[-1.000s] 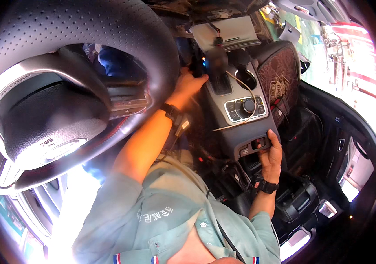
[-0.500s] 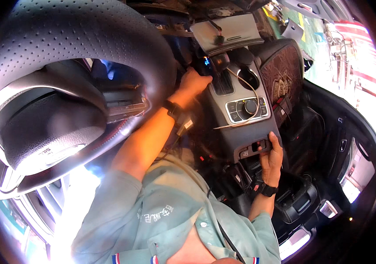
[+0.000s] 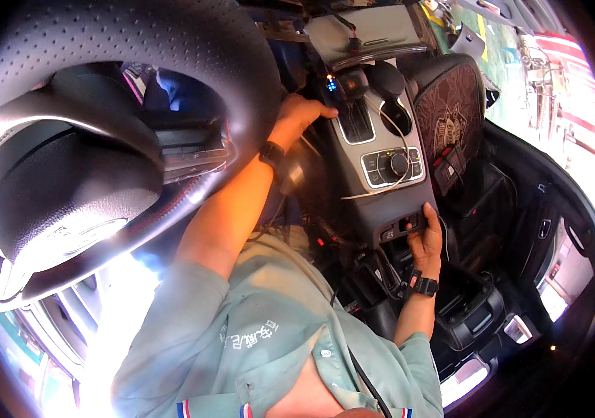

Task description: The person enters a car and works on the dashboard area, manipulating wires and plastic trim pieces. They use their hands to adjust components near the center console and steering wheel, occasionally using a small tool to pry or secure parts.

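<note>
A grey and black centre console panel point(image 3: 381, 202) runs away from me, with a round dial point(image 3: 400, 164), a gear selector point(image 3: 349, 82) and cup holders point(image 3: 396, 118) on it. My left hand point(image 3: 302, 115) is at the panel's far left edge, its thumb on top and its other fingers hidden behind the edge. At the near right end my right hand point(image 3: 427, 237) has its fingers curled round the corner beside a small opening. A thin pale cord point(image 3: 403, 136) lies loose across the panel.
The steering wheel point(image 3: 252, 76) fills the left, close to my left forearm. Beyond the selector a grey lid-like panel point(image 3: 363, 38) stands raised. On the right are a patterned seat point(image 3: 450, 118) and a black bin-shaped part point(image 3: 475, 317). Loose wires hang below the console.
My left hand has moved a little forward along the panel's left edge. My right hand keeps its hold at the near corner. The view has shifted slightly.
</note>
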### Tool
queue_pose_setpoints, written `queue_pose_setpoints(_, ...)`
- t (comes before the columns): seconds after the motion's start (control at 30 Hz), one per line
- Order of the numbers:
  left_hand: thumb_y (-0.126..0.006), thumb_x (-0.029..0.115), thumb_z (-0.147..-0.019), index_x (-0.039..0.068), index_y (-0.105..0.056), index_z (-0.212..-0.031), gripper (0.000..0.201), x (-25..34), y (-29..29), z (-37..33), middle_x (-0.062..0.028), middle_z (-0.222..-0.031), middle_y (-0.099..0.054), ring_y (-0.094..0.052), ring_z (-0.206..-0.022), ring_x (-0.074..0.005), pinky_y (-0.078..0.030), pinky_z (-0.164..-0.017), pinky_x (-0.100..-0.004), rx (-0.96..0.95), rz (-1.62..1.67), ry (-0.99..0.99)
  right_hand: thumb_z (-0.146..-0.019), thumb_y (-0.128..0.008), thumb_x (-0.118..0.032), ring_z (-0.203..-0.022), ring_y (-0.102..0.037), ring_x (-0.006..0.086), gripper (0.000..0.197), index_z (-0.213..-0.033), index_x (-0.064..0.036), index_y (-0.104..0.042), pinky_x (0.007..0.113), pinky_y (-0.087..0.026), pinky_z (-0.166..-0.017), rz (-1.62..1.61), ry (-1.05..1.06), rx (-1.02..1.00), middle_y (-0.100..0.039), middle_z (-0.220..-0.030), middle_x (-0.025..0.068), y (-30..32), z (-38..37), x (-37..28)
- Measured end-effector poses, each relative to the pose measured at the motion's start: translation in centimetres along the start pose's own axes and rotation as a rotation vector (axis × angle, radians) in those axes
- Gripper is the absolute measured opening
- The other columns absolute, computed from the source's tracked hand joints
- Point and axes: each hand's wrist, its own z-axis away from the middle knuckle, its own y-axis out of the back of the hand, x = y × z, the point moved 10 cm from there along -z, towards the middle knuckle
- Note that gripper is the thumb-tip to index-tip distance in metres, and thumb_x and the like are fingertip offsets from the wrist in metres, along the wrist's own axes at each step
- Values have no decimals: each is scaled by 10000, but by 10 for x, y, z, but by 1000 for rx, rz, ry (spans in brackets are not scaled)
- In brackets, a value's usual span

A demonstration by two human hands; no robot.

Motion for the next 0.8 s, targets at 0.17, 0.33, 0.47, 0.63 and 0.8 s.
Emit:
queue_pose_setpoints(0.17, -919, 329, -601, -80, -648, -936, 594, -12, 0, -5, -120, -879, -629, -540, -717, -220, -424, -610, -339, -17, 30, 28, -896, -708, -216, -705, -659, 186, 245, -1056, -45, -637, 285, -541, -533, 53, 115, 42, -689, -879, 62, -19, 20, -25)
queue_pose_setpoints(0.33, -824, 392, -699, -73, -614, -1082, 638, 14, -6, 22, -188, -963, -680, -634, -804, -280, -493, -708, -380, -165, -231, 64, -912, -687, -203, -728, -670, 191, 250, -1070, -18, -631, 295, -552, -548, 43, 88, 9, -695, -895, 73, -16, 21, -20)
queue_pose_setpoints(0.47, -711, 388, -785, -52, -585, -1155, 589, 74, 25, 45, -267, -1080, -675, -655, -1033, -375, -499, -888, -436, 379, -512, -257, -920, -674, -205, -760, -681, 204, 247, -1076, -18, -628, 321, -577, -590, -23, -4, -63, -701, -916, 82, -12, 10, -1)
queue_pose_setpoints(0.63, -593, 258, -876, -30, -584, -1140, 391, 92, 33, 30, -247, -1115, -670, -625, -1056, -423, -488, -895, -444, 462, -164, -499, -929, -662, -221, -793, -692, 221, 248, -1084, -29, -631, 358, -596, -637, -78, -68, -111, -704, -942, 98, -6, 5, 17)
queue_pose_setpoints(0.8, -573, 217, -890, -51, -656, -983, 296, 47, 20, -36, -223, -951, -693, -649, -829, -337, -484, -738, -413, 305, -15, -281, -929, -671, -254, -802, -704, 225, 268, -1077, -34, -628, 354, -595, -660, -17, -75, -109, -710, -936, 94, -7, -1, 26)
